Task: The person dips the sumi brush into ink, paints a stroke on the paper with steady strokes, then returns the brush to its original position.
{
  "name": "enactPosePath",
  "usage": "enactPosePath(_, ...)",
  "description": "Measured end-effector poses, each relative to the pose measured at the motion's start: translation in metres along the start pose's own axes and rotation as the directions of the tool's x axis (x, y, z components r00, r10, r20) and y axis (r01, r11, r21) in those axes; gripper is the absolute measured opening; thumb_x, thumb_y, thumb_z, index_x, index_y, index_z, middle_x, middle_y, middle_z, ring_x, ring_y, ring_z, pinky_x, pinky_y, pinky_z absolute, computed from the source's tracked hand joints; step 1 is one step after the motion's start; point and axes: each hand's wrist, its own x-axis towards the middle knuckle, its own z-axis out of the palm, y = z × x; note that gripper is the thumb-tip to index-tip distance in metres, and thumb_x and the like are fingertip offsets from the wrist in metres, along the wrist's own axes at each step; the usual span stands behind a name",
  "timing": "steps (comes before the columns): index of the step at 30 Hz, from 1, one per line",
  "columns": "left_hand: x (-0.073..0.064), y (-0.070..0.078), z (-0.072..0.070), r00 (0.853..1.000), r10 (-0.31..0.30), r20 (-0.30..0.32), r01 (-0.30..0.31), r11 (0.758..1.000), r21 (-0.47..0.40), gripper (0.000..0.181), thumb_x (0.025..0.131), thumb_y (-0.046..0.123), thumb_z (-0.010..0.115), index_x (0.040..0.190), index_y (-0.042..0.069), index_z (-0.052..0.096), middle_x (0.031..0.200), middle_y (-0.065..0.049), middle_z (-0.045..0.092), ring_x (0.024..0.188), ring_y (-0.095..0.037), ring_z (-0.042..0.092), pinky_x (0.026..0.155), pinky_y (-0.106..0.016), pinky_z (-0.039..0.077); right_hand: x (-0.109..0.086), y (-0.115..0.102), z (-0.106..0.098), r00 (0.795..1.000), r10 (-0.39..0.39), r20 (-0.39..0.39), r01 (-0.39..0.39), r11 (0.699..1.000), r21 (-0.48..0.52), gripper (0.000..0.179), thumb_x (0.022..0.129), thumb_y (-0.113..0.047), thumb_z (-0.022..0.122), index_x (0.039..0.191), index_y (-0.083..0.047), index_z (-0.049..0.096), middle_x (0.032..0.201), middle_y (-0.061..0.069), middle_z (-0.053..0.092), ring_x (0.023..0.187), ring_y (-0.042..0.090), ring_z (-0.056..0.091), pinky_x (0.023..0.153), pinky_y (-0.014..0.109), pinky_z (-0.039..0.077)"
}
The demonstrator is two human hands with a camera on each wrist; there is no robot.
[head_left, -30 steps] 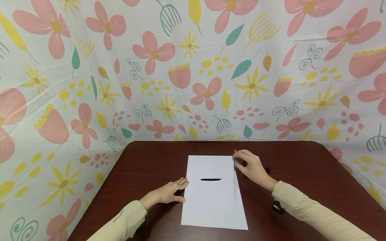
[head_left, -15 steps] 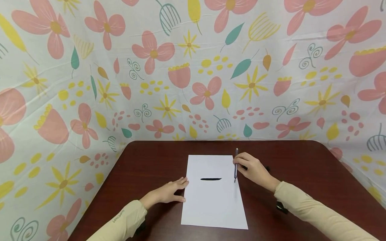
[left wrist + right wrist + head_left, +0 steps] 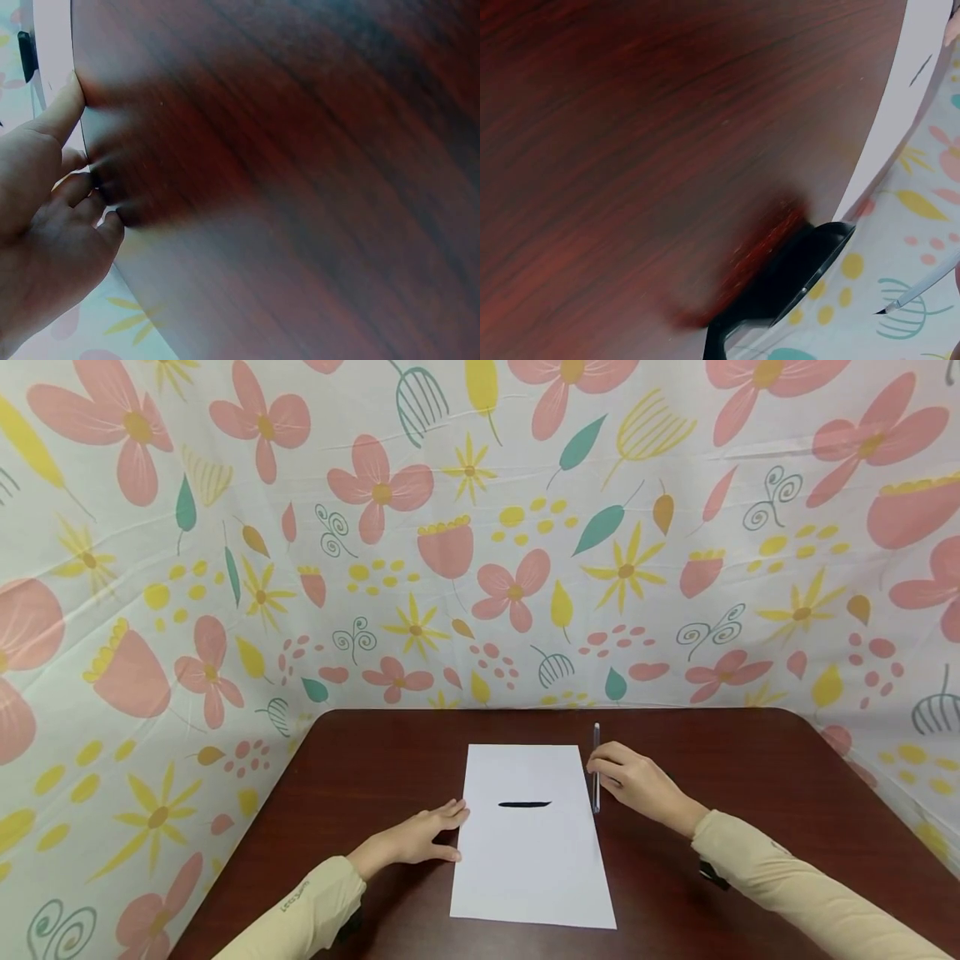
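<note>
A white sheet of paper (image 3: 531, 868) lies on the table with one thick black stroke (image 3: 525, 804) across it. My left hand (image 3: 420, 837) rests at the sheet's left edge, fingers and thumb spread; in the left wrist view the left fingers (image 3: 56, 112) touch along that edge. My right hand (image 3: 637, 781) pinches a thin paintbrush (image 3: 597, 735) upright, just off the sheet's right edge. The right wrist view shows the paintbrush (image 3: 922, 286) with its dark pointed tip; only a sliver of that hand shows there.
A black shallow dish-like object (image 3: 787, 270) with a narrow handle-like part lies on the dark wooden table (image 3: 390, 735), mostly hidden behind my right hand in the head view. A floral cloth (image 3: 480, 568) hangs behind and left of the table.
My right hand has moved right and slightly toward me, taking the paintbrush from over the sheet's right edge to beside it. The left hand and the black stroke stay the same.
</note>
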Motion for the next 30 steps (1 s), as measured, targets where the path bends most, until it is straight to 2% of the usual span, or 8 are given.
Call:
enactPosePath(2,0.001,-0.001,0.000,1.000,0.002,0.001,-0.002,1.000,0.003,0.075,0.091,0.034,0.065,0.150,0.001,0.032,0.159,-0.015,0.024,0.149,-0.031,0.020,0.115,-0.053,0.026,-0.002,0.002,-0.001,1.000,-0.022,0.000,0.022,1.000,-0.015,0.010,0.083,0.001,0.070,0.090,-0.007,0.071,0.099,0.007,0.063,0.092,0.017,0.062,0.069,0.027,0.054)
enactPosePath(3,0.001,-0.002,0.000,1.000,0.004,0.000,-0.004,1.000,0.006,0.075,0.091,0.034,0.065,0.149,0.001,0.032,0.159,-0.015,0.024,0.149,-0.031,0.020,0.115,-0.053,0.026,-0.002,0.003,-0.001,0.999,-0.032,-0.001,0.032,0.999,-0.023,0.008,0.090,-0.004,0.064,0.089,-0.007,0.071,0.098,0.008,0.063,0.091,0.018,0.062,0.068,0.027,0.054)
enactPosePath(6,0.001,-0.003,0.000,1.000,0.007,-0.002,-0.007,1.000,0.002,0.075,0.090,0.034,0.066,0.149,0.002,0.033,0.159,-0.015,0.024,0.148,-0.031,0.021,0.115,-0.052,0.027,-0.004,0.005,-0.001,0.998,-0.062,-0.012,0.061,0.998,-0.035,0.038,0.102,-0.017,0.037,0.089,-0.006,0.071,0.097,0.008,0.063,0.090,0.018,0.062,0.066,0.026,0.054)
enactPosePath(8,0.001,-0.002,-0.001,1.000,0.006,-0.001,-0.006,1.000,-0.004,0.075,0.090,0.034,0.066,0.149,0.002,0.033,0.159,-0.015,0.025,0.148,-0.031,0.021,0.114,-0.052,0.028,-0.006,0.005,-0.001,0.997,-0.074,-0.020,0.073,0.996,-0.042,0.046,0.102,-0.020,0.029,0.087,-0.007,0.071,0.095,0.008,0.063,0.089,0.018,0.062,0.064,0.026,0.053)
enactPosePath(18,0.001,-0.001,-0.001,1.000,-0.001,-0.009,0.001,1.000,-0.011,0.076,0.089,0.034,0.068,0.149,0.002,0.034,0.158,-0.016,0.026,0.148,-0.031,0.022,0.114,-0.050,0.029,-0.014,0.010,-0.004,0.994,-0.107,-0.019,0.106,0.993,-0.045,0.045,0.103,-0.020,0.030,0.087,-0.008,0.070,0.095,0.008,0.064,0.089,0.017,0.061,0.061,0.024,0.052)
enactPosePath(30,0.000,-0.001,0.000,1.000,-0.011,-0.014,0.011,1.000,-0.016,0.076,0.088,0.036,0.068,0.149,0.004,0.035,0.159,-0.014,0.026,0.148,-0.030,0.022,0.114,-0.054,0.028,-0.024,0.011,-0.008,0.991,-0.130,0.024,0.131,0.990,-0.052,0.047,0.103,-0.022,0.027,0.088,-0.007,0.068,0.097,0.009,0.064,0.089,0.018,0.061,0.061,0.026,0.053)
